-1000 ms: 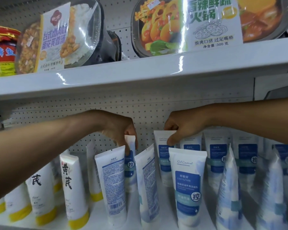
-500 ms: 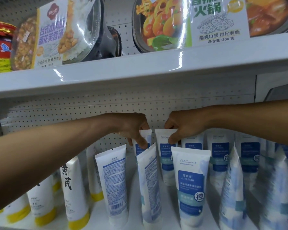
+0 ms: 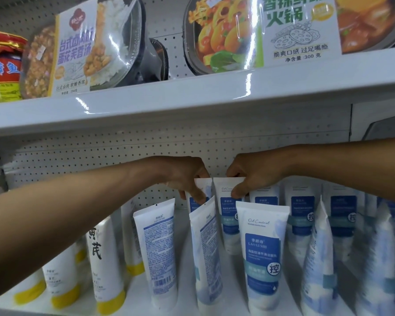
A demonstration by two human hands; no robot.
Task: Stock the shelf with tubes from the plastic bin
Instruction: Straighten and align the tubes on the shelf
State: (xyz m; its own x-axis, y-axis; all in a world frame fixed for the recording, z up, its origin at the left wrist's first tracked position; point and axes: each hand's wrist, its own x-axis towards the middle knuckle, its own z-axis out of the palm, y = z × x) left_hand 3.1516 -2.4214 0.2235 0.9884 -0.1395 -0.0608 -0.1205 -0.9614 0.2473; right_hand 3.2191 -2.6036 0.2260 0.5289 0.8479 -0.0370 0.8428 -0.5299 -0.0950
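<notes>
On the white metal lower shelf (image 3: pixel 187 229), backed by a white pegboard panel (image 3: pixel 78 160), everything is best placed against the front white tube with the blue label panel (image 3: pixel 261 254) that stands upright on its cap near the shelf's edge. Far to its left stand white tubes with yellow caps (image 3: pixel 105 270), one bearing large black characters. Nearer on the left stands a white tube turned to show its blue printed back and barcode (image 3: pixel 159 252), and just beside the front tube a second back-facing white tube (image 3: pixel 206 254) leans slightly. Behind that one, the left hand (image 3: pixel 183 176) pinches the flat crimped top of a white and blue tube (image 3: pixel 202 190) in the back row, thumb and fingers closed on it. Just to the right, directly behind the front tube, the right hand (image 3: pixel 249 174) grips the top edge of another white tube with a blue label (image 3: pixel 228 206), thumb pressed on its face. The two held tubes stand side by side, nearly touching. To the right of the front tube, more matching blue-labelled tubes (image 3: pixel 302 215) fill the back row. Above it, on the white upper shelf (image 3: pixel 192 99), sit plastic-wrapped ready-meal bowls (image 3: pixel 84 46).
</notes>
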